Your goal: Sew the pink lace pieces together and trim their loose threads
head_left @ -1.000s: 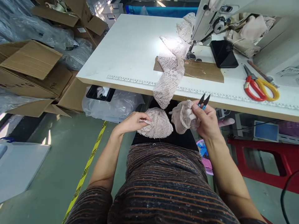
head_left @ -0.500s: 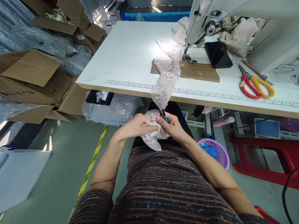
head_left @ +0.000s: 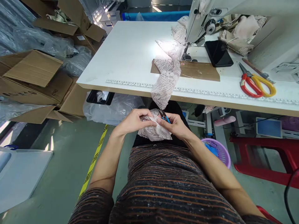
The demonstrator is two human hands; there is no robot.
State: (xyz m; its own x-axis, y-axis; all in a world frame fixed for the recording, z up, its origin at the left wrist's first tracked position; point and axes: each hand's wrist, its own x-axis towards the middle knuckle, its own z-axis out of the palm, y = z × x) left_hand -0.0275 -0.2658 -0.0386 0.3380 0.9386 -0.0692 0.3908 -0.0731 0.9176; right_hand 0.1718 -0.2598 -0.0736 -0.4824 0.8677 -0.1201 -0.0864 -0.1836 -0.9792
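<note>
A piece of pale pink lace fabric (head_left: 155,133) lies bunched over my lap. My left hand (head_left: 137,121) pinches its upper edge between thumb and fingers. On the other side my right hand (head_left: 174,126) holds small blue-handled thread snips (head_left: 166,116), their dark blades pointing up and away from me. Its thumb also presses on the lace edge. A long lace strip (head_left: 164,84) hangs over the table's front edge just above the snips, running back to the needle area of the sewing machine (head_left: 201,25).
On the white table (head_left: 126,53) lie a cardboard strip (head_left: 201,71), a black phone (head_left: 219,53) and red-and-yellow scissors (head_left: 257,84). Open cardboard boxes (head_left: 35,68) stand at left. A purple basket (head_left: 225,154) and a red stool (head_left: 263,146) are below right.
Both hands have shifted slightly, lifting and turning the bunched lace so its edge stretches between them. The snips stay in my right hand and now tilt more to the left.
</note>
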